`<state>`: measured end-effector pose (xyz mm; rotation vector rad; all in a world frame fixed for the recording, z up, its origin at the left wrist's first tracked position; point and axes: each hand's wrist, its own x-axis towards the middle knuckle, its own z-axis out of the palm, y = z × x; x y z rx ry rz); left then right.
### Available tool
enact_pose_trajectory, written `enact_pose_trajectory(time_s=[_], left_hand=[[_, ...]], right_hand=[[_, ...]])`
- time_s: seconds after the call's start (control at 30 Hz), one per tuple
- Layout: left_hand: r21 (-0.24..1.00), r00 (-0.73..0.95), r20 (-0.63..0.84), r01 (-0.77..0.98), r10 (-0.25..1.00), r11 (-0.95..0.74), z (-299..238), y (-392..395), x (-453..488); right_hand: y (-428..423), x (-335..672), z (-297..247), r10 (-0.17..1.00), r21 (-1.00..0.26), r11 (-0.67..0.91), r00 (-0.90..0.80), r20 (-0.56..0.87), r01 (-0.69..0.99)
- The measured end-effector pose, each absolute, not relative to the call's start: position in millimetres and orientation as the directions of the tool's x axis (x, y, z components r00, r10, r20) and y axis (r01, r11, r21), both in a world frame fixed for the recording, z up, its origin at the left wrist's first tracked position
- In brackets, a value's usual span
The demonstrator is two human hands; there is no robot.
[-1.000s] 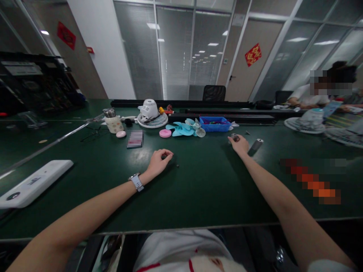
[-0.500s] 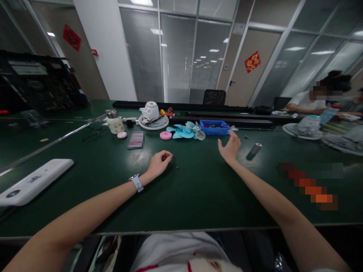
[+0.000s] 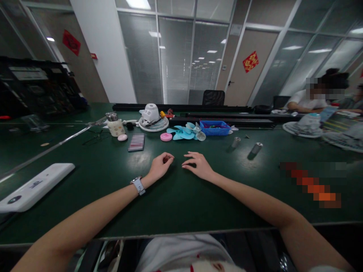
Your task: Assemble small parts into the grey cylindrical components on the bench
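Observation:
My left hand (image 3: 159, 165), with a watch on its wrist, rests on the green table (image 3: 181, 196) with its fingers curled into a loose fist; I cannot make out what is inside. My right hand (image 3: 197, 165) lies just to its right, palm down, fingers stretched flat towards the left hand and holding nothing. Two small grey cylinders, one (image 3: 235, 141) upright and one (image 3: 256, 147) leaning, stand beyond the right hand, apart from it.
Further back are a blue tray (image 3: 214, 127), light-blue fan blades (image 3: 184, 131), a white fan housing on its grille (image 3: 151, 115), two pink discs (image 3: 166, 136), a jar (image 3: 114, 125). A white device (image 3: 34, 185) lies left. A co-worker (image 3: 320, 94) sits far right.
My right hand let go of the small grey cylinder at the far right and swept left to lie flat beside my left hand. The left hand stayed put.

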<state>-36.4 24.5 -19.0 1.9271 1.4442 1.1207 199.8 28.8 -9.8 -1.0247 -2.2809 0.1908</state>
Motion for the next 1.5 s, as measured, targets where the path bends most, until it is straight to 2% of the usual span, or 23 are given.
enact_pose_trajectory(time_s=[0.1, 0.2, 0.3, 0.4, 0.63, 0.97, 1.17, 1.5], left_hand=[[0.767, 0.108, 0.306, 0.561, 0.946, -0.312, -18, 25, -37], [0.764, 0.109, 0.303, 0.566, 0.947, -0.31, -19, 25, -38], [0.764, 0.117, 0.297, 0.566, 0.948, -0.31, -19, 26, -38], [0.765, 0.112, 0.295, 0.567, 0.949, -0.305, -19, 26, -38], [0.763, 0.104, 0.291, 0.575, 0.951, -0.296, -16, 23, -37], [0.765, 0.118, 0.299, 0.564, 0.947, -0.312, -18, 25, -38], [0.768, 0.111, 0.295, 0.563, 0.949, -0.305, -18, 24, -37], [0.762, 0.12, 0.307, 0.563, 0.944, -0.32, -18, 24, -37]], right_hand=[[63, 250, 1, 0.688, -0.34, 0.601, -0.252, 0.68, 0.723], [94, 319, 11, 0.62, -0.374, 0.349, 0.088, 0.779, 0.859], [111, 378, 11, 0.582, -0.463, 0.083, 0.334, 0.741, 0.882], [117, 409, 4, 0.598, -0.555, -0.068, 0.479, 0.643, 0.829], [120, 406, 1, 0.649, -0.594, -0.094, 0.501, 0.572, 0.799], [117, 396, 0, 0.663, -0.514, -0.229, 0.519, 0.539, 0.827], [119, 397, -15, 0.781, -0.45, -0.23, 0.44, 0.444, 0.863], [119, 400, -18, 0.776, -0.463, -0.199, 0.427, 0.464, 0.864]])
